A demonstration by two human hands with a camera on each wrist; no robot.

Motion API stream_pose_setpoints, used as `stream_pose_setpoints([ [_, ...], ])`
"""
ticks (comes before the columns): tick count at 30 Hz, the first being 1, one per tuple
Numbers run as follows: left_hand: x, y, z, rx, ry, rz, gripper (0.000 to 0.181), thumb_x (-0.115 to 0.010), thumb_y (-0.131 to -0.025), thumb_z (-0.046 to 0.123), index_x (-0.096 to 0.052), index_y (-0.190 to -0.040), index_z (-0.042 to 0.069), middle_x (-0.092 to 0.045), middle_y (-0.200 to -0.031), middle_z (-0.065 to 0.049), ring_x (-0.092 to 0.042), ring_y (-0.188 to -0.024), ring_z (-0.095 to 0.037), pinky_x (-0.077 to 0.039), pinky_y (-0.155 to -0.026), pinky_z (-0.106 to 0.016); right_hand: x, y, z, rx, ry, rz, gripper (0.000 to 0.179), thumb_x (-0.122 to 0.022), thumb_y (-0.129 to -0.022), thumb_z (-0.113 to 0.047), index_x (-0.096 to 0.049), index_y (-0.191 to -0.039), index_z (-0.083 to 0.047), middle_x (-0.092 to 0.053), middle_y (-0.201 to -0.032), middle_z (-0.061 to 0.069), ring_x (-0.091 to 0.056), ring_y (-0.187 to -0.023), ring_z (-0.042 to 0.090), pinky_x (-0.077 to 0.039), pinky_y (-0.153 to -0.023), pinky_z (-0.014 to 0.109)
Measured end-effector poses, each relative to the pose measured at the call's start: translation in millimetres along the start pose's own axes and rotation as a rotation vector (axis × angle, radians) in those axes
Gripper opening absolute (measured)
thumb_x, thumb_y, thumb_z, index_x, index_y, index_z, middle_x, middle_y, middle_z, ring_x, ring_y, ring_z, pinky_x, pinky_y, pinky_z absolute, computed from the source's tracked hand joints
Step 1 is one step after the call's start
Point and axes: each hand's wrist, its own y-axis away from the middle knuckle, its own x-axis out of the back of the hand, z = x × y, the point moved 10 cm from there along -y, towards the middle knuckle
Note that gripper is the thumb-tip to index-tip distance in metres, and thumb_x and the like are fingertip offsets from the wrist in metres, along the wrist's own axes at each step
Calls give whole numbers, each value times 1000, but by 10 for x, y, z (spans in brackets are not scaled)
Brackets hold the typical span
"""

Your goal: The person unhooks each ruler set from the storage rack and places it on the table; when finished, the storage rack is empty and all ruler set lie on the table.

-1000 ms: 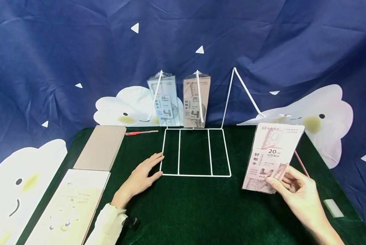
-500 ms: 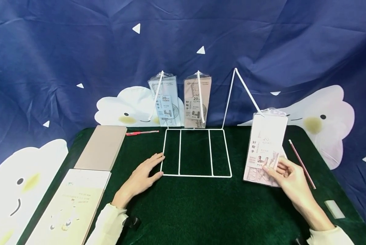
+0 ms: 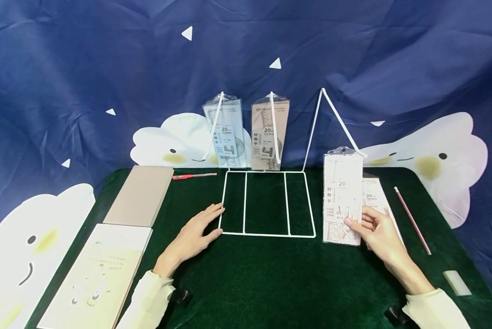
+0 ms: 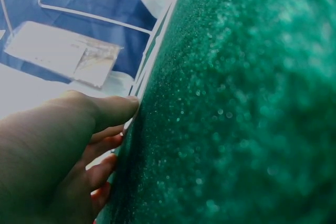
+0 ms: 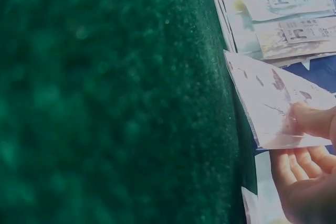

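Note:
My right hand pinches the lower right of a pink ruler-set packet in a clear sleeve, thumb on its front. The packet stands upright right of a white wire display rack. In the right wrist view, the packet's bottom edge tilts close over the cloth. My left hand rests with extended fingers at the rack base's left side; the left wrist view shows thumb and fingertips at the wire. A blue packet and a brown packet hang from two of the rack's arms. The right arm carries nothing.
Another packet lies behind my right hand. Right of it are a pencil and an eraser. On the left lie a beige notebook, a pale book and a red pen. A blue curtain hangs behind.
My right hand has moved left with the pink packet, which has turned more upright and now sits under the right arm's end. The packet lying behind has come into view. My left hand stays put.

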Motion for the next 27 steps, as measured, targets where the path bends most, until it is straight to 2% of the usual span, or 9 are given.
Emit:
stream_pose_setpoints([
  [5,7,-4,0,0,0,-3,59,-61,-106,29,-45,-159,10,-33,-170,-5,-27,-158,-29,-24,-124,-60,2,-26,27,-8,27,-30,38,-71,-102,-21,-60,-128,3,-76,-95,-14,-66,-64,7,-43,-40,30],
  [7,6,-4,-1,-2,0,-3,59,-61,-106,29,-44,-159,10,-33,-170,-5,-27,-158,-28,-24,-124,-60,-9,-34,28,-10,33,-43,37,-72,-102,-21,-60,-126,4,-77,-95,-11,-66,-67,6,-45,-43,29],
  [11,12,2,0,-6,1,0,59,-61,-106,29,-45,-159,10,-33,-170,-6,-27,-157,-30,-25,-123,-61,-45,-51,50,-29,72,-82,37,-72,-101,-23,-62,-124,5,-79,-98,-1,-69,-73,6,-53,-55,26],
  [13,13,6,-2,-6,-1,0,59,-61,-106,28,-45,-159,9,-34,-170,-6,-27,-157,-30,-25,-123,-61,-59,-60,56,-35,125,-94,37,-71,-102,-27,-63,-121,4,-77,-96,3,-68,-75,6,-53,-61,24],
  [16,12,11,-9,-1,-3,-2,59,-61,-106,29,-44,-159,10,-34,-170,-6,-27,-157,-30,-25,-123,-61,-50,-74,56,-42,242,-84,35,-72,-101,-33,-65,-111,0,-68,-84,4,-59,-70,9,-46,-60,25],
  [19,9,15,-13,3,-1,-5,59,-61,-106,29,-44,-159,10,-33,-170,-6,-27,-157,-30,-26,-122,-62,-43,-93,33,-23,356,-70,36,-73,-100,-36,-65,-107,-1,-60,-80,4,-52,-69,12,-40,-59,26],
  [23,10,15,-10,6,-2,-4,59,-61,-106,29,-45,-159,10,-34,-170,-5,-27,-157,-30,-25,-123,-62,-55,-120,-10,19,451,-61,43,-78,-96,-35,-68,-115,3,-69,-84,4,-59,-72,14,-45,-63,27],
  [27,2,1,5,2,-13,-2,59,-62,-105,28,-45,-159,10,-34,-169,-5,-28,-157,-29,-26,-123,-60,-60,-129,-56,45,515,-51,49,-80,-94,-34,-68,-118,7,-70,-78,2,-61,-69,15,-43,-76,41],
])
